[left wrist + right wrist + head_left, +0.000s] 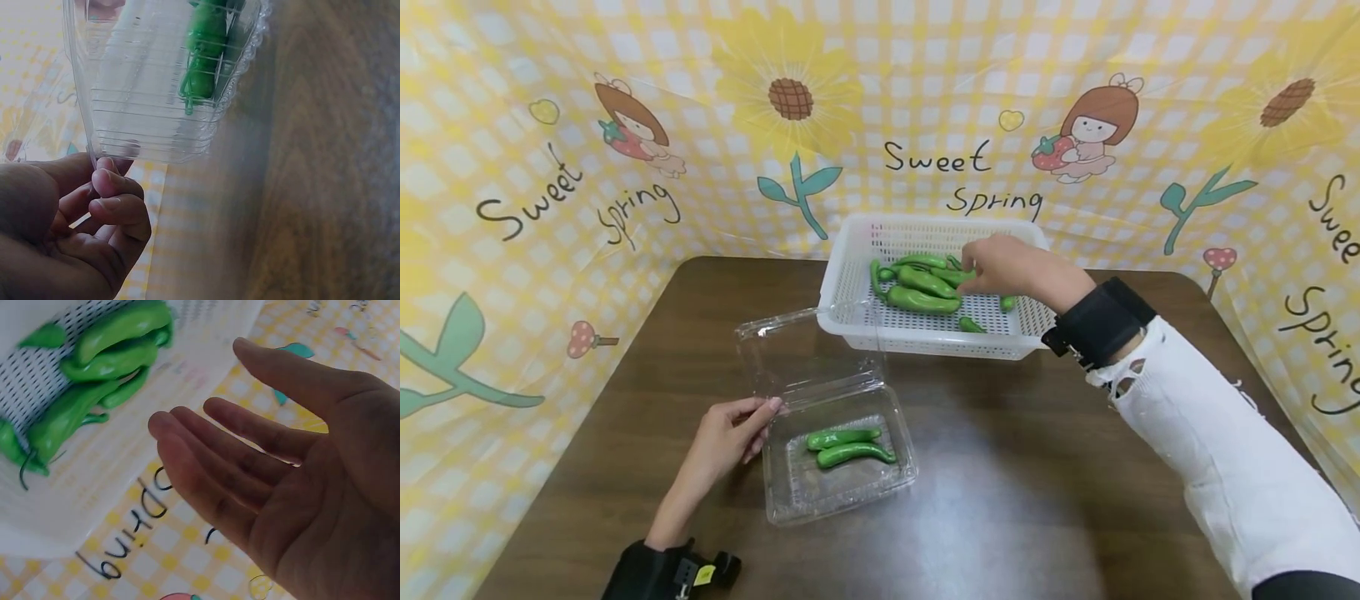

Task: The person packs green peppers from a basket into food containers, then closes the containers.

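While the left hand (724, 435) pinches the near-left edge of the clear box (838, 454) on the table (1037, 500), two green peppers (848, 446) lie inside it under its raised lid. Farther back, the right hand (1003, 265) hovers with fingers straight and loosely spread over the peppers in the white basket (850, 283), holding nothing.

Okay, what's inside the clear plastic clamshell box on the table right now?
Two green peppers lie side by side in the clear clamshell box, whose lid stands open. Nothing else shows through its walls. The left hand holds its edge.
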Demonstrator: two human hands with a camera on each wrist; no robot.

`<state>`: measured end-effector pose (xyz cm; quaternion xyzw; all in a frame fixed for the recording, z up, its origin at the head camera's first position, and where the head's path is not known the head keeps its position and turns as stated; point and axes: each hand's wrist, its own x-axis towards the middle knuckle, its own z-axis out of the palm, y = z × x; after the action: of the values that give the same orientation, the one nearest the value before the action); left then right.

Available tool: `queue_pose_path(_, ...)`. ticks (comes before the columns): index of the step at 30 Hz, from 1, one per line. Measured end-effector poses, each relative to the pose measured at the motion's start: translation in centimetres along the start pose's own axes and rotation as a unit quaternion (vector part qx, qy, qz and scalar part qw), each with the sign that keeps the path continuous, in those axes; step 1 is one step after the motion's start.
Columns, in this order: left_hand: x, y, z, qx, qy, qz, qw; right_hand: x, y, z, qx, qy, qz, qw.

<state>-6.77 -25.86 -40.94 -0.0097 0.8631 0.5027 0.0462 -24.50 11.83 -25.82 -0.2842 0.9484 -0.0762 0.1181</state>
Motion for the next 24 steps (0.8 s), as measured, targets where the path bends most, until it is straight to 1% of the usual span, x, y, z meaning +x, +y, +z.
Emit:
queue_pose_path(5, 0.0, 0.0, 0.0, -0.001, 0.003, 0.005, 1.0000, 1.0, 1.1, 0.0, -0.023, -0.019, 0.014, 0.999)
queue_pose_path(8, 0.0, 0.0, 0.0, -0.003, 0.002, 0.006, 1.0000, 1.5, 1.7, 0.1, -0.033, -0.049, 0.025, 0.998)
queue_pose_path(10, 0.0, 0.0, -0.1, -0.007, 0.001, 0.003, 1.0000, 1.7, 2.0, 0.2, -0.031, -0.074, 0.033, 0.996)
queue_pose_path(13, 0.0, 0.1, -0.1, -0.011, 0.000, 0.005, 0.9999, 2.0, 2.4, 0.3, -0.015, -0.108, 0.053, 0.993)
queue_pose_path(17, 0.0, 0.1, -0.2, -0.011, -0.002, 0.011, 0.9999, 2.4, 2.8, 0.5, 0.009, -0.141, 0.074, 0.987)
queue_pose_path(21, 0.1, 0.0, -0.2, -0.010, -0.003, 0.008, 0.9999, 2.8, 3.1, 1.0, 0.013, -0.173, 0.093, 0.980)
queue_pose_path(24, 0.1, 0.1, -0.1, -0.011, -0.003, 0.002, 0.9999, 3.1, 3.3, 1.3, 0.006, -0.197, 0.105, 0.975)
